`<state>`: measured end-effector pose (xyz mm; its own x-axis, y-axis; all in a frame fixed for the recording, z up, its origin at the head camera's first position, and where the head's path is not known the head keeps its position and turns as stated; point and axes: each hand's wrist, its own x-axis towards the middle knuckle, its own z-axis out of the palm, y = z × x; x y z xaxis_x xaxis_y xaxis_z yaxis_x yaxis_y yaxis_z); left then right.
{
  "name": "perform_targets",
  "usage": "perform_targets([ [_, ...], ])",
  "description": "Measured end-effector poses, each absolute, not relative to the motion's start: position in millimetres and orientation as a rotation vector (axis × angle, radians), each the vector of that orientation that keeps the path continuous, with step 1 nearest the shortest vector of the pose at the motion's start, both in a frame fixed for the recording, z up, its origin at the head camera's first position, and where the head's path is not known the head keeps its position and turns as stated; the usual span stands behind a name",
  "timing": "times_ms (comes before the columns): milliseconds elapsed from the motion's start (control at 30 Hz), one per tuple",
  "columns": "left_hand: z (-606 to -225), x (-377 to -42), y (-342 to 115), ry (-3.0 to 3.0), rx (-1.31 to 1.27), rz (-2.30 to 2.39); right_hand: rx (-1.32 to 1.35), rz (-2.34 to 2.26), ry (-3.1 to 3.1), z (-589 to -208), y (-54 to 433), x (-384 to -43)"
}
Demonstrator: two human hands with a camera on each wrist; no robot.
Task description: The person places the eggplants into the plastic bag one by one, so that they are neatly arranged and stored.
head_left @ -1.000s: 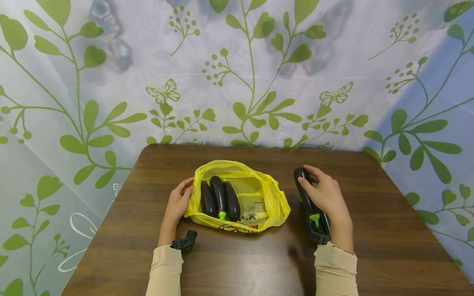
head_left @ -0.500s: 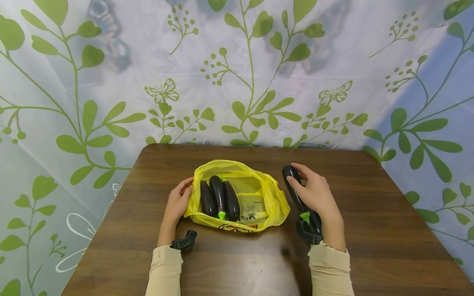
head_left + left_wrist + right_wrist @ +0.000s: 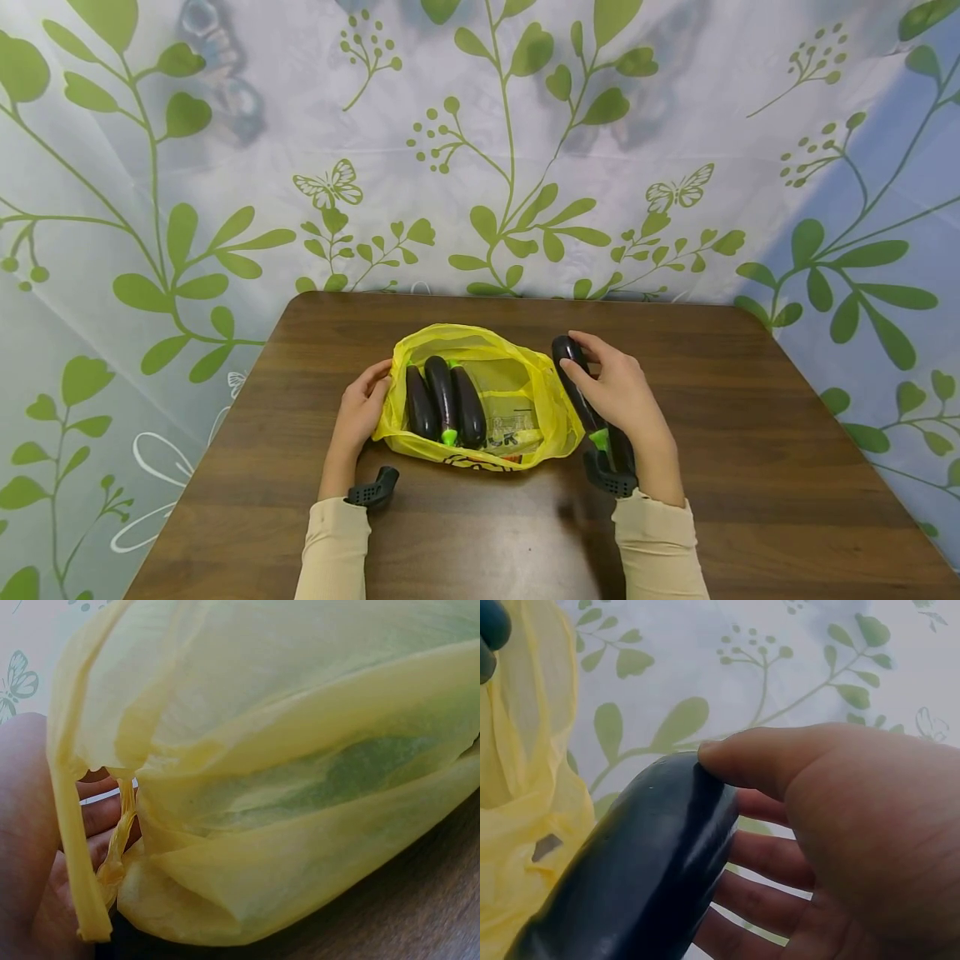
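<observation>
A yellow plastic bag [image 3: 561, 408] lies with its mouth spread wide, and three dark purple eggplants [image 3: 444, 396] rest side by side in its left part. My left hand [image 3: 362, 408] holds the bag's left rim; in the left wrist view, fingers show behind a strip of the yellow plastic [image 3: 202, 892]. Just outside the right rim, my right hand [image 3: 622, 396] grips another eggplant [image 3: 576, 385], its green stem end toward me. The right wrist view shows the thumb at the tip of this glossy eggplant [image 3: 645, 855] and the fingers along its far side.
Everything sits on a brown wooden table [image 3: 750, 433]. Its far edge meets a hanging cloth [image 3: 480, 167] printed with green leaves and butterflies. Each wrist carries a small black mount [image 3: 373, 488].
My right hand has carried the held eggplant leftward, from apart on the right up to the bag's right rim. The left hand and the eggplants inside have stayed in place.
</observation>
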<state>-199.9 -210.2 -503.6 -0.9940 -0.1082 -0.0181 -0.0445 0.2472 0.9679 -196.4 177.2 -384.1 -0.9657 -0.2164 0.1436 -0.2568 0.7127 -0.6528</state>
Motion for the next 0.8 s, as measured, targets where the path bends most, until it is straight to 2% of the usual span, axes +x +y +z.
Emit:
perform_targets([
  [500,-499,-199,-209,-2.446,0.156,-1.892,0.45,1.117,-2.837,-388,163,-197],
  [800,-465,-182,-199,-2.484,0.156,-1.869,0.464,1.145,-2.847,-393,155,-200],
])
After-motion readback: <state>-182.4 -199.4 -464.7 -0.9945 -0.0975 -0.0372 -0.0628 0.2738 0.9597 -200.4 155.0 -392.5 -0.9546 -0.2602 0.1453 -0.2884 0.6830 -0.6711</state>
